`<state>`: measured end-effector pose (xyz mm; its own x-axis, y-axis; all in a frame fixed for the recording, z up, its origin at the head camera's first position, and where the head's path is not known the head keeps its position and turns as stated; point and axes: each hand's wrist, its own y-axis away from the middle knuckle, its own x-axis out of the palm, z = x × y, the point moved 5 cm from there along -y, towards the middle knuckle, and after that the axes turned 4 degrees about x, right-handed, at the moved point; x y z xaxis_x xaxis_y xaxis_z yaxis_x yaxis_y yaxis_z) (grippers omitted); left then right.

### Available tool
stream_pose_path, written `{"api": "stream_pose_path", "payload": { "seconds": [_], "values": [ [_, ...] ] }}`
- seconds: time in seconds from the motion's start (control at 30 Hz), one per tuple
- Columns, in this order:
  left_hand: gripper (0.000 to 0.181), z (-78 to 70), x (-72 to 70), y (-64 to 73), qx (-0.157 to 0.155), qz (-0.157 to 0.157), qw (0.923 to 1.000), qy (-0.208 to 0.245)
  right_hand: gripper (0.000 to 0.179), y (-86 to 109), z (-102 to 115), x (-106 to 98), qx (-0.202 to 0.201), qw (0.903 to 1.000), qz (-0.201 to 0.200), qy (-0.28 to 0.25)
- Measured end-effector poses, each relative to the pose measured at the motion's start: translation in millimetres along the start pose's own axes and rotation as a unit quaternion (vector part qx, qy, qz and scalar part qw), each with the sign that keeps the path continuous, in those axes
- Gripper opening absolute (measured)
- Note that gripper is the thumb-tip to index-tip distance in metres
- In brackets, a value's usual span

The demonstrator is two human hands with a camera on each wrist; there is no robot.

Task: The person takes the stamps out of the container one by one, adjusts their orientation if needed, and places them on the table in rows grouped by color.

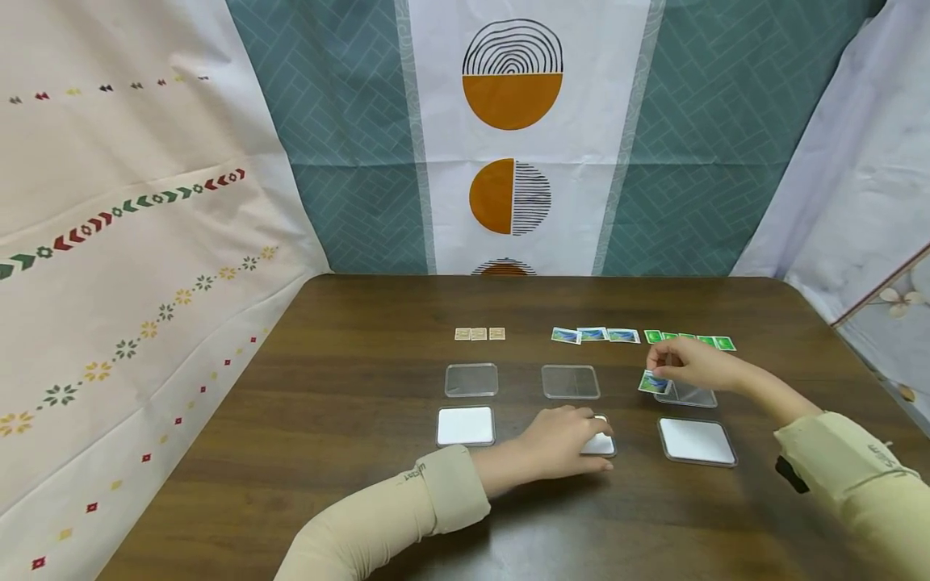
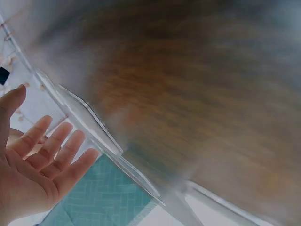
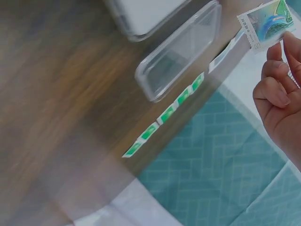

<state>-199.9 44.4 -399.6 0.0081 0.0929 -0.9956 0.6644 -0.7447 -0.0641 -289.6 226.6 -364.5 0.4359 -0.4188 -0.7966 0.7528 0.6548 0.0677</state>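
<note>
My right hand (image 1: 689, 362) pinches a blue-green postage stamp (image 1: 653, 382) by its edge, above the rightmost clear plastic lid (image 1: 689, 395). The stamp's perforated edge and landscape picture show in the right wrist view, where the stamp (image 3: 265, 23) sits between thumb and fingers. My left hand (image 1: 550, 444) lies over the middle white-bottomed case (image 1: 600, 444), hiding much of it. In the left wrist view that hand (image 2: 42, 165) has its fingers spread and slightly bent, with nothing in them.
Along the back lie three small brown stamps (image 1: 478, 334), three blue stamps (image 1: 592, 334) and a row of several green stamps (image 1: 723, 343). Two more clear lids (image 1: 471, 380) stand before them. White-bottomed cases flank my left hand, one left (image 1: 465, 425), one right (image 1: 697, 441), on the wooden table (image 1: 349, 387).
</note>
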Motion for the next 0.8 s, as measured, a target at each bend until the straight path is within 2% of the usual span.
{"api": "stream_pose_path", "payload": {
  "seconds": [0.17, 0.4, 0.8],
  "values": [
    [0.040, 6.5, -4.5, 13.5, -0.002, -0.005, 1.0000, -0.004, 0.007, -19.3, 6, 0, 0.001, 0.9999, -0.003, 0.017],
    [0.038, 15.5, -6.9, 36.2, -0.001, -0.010, 0.9999, 0.010, 0.009, -49.0, 16, 2, -0.028, 0.9988, -0.020, 0.034],
    [0.036, 32.5, -14.3, 74.9, -0.028, -0.023, 0.9988, 0.033, 0.010, -100.1, 39, 10, -0.038, 0.9944, 0.013, 0.098]
  ]
}}
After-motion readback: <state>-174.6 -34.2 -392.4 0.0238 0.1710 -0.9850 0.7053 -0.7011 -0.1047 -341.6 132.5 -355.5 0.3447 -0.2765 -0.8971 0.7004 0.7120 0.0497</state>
